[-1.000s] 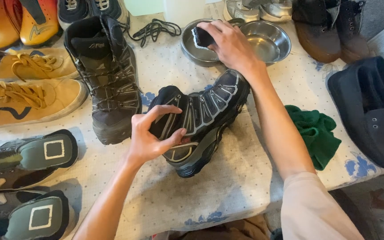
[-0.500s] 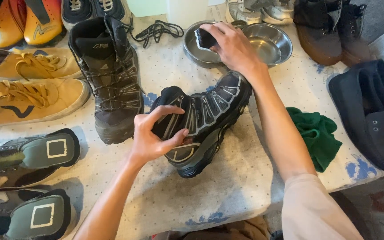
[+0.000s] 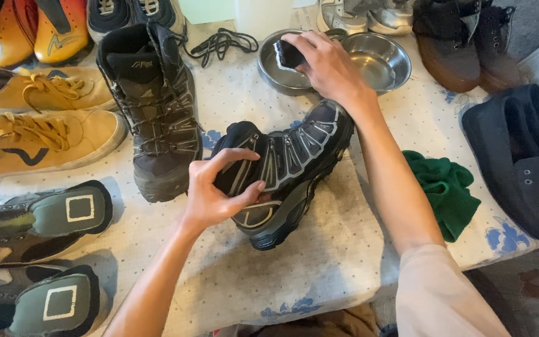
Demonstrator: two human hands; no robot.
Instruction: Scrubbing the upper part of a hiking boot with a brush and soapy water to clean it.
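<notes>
Tabletop (image 3: 344, 274) — left hand (image 3: 216, 193) steadies boot (image 3: 288, 168); right hand (image 3: 325, 65) beyond.

Hiking boot (image 3: 285, 171), centre of frame: matt dark fabric upper with smoother grey overlay strips; rubber-looking sole, dull and scuffed.
Second boot (image 3: 157, 106), upper left of centre: same matt fabric, woven laces, dusty toe.
Two bowls (image 3: 378, 59), upper centre: polished metal, glossy, reflective.
Sponge-like pad (image 3: 289, 55), upper centre: dark, soft, matt.
Tablecloth (image 3: 319, 262): pale printed cloth, slightly rough.
Rag (image 3: 447, 190), right: green knitted cloth.
Tan sneakers (image 3: 38, 140), left: suede-like, napped.
</notes>
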